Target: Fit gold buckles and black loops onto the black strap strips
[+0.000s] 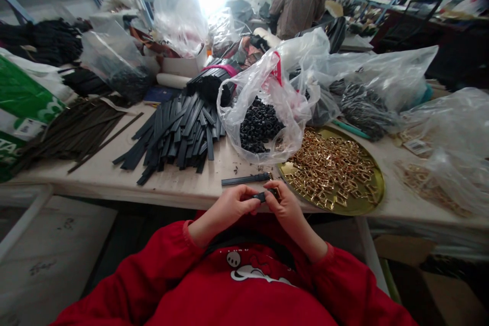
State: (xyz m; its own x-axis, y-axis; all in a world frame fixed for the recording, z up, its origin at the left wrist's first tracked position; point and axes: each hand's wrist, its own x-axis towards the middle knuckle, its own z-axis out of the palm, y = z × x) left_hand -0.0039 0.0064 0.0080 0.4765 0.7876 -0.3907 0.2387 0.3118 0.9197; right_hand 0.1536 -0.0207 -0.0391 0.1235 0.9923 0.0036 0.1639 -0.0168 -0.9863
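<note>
My left hand (241, 200) and my right hand (281, 199) meet at the table's front edge, both closed on one short dark strap (261, 196). A bit of gold metal, apparently a buckle (275, 193), shows at my right fingers; how it sits on the strap is hidden. Just beyond my hands lies another dark strap (244, 179) with a buckle at its right end. A pile of dark flat straps (179, 132) is farther left. Small black loops (260, 125) fill an open clear plastic bag (229, 107). Gold buckles (332, 168) cover a round golden tray (376, 198) to the right.
Long brown strips (76, 127) and a green-and-white bag (23, 102) occupy the left side. Clear plastic bags (451, 127) crowd the right and back. A turquoise-handled tool (351, 129) lies behind the tray. Another person (300, 2) is in the background.
</note>
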